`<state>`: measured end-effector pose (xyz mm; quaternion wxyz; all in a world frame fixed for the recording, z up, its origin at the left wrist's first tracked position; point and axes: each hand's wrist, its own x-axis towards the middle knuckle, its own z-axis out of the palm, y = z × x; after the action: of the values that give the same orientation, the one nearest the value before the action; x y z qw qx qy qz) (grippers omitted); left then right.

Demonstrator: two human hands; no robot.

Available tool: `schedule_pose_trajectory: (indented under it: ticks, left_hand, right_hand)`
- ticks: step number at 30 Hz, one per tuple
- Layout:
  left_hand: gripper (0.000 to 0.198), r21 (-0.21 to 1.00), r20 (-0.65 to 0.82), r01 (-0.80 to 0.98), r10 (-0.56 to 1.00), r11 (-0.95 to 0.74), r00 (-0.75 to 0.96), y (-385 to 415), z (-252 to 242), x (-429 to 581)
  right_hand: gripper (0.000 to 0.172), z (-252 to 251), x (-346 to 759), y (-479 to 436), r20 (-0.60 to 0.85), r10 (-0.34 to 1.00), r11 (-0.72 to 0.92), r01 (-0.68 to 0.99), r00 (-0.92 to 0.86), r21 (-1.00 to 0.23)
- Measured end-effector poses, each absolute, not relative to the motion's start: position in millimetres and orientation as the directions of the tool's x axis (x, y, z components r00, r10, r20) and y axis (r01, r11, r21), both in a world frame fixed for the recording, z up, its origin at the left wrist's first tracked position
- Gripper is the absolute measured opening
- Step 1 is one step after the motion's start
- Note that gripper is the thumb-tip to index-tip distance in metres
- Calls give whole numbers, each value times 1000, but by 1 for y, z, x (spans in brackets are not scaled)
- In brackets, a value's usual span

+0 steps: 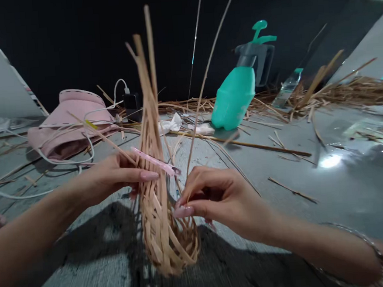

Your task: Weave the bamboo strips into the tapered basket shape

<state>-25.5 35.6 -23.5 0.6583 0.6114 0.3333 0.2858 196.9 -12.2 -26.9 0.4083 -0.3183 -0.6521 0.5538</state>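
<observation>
A half-woven straw basket [166, 232] stands upright on the grey table [279, 185], its loose strips rising tall from the woven base. My left hand [115, 177] grips the bundle of upright strips from the left, fingers closed on them beside a pink clip [155, 161] that crosses the strips. My right hand [215, 198] is on the right side of the basket, thumb and fingers pinched on a thin straw strand [203, 81] that runs up and away. A bracelet circles my right wrist.
A teal spray bottle [238, 92] stands behind the basket. A pink cloth bag [68, 123] lies at the back left with a white cable [64, 159] and a black charger [131, 105]. Loose straw [348, 89] is piled at the back right, and stray pieces lie across the table.
</observation>
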Motion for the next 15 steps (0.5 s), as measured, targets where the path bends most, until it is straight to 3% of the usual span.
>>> schedule_pose_trajectory:
  ticks: [5,9,15]
  left_hand:
    - [19,965,-218,238,852,114,476,31,-8,-22]
    - [15,947,-183,318,879,37,441,29,-3,-25]
    - [18,913,-171,408,908,0,384,23,2,-25]
  right_hand:
    - [14,-37,195,-5,100,870,20,-169,-483,-985]
    - [16,-43,195,3,-27,836,-165,-204,-548,-965]
    - [18,-43,196,6,-81,815,-209,-160,-574,-965]
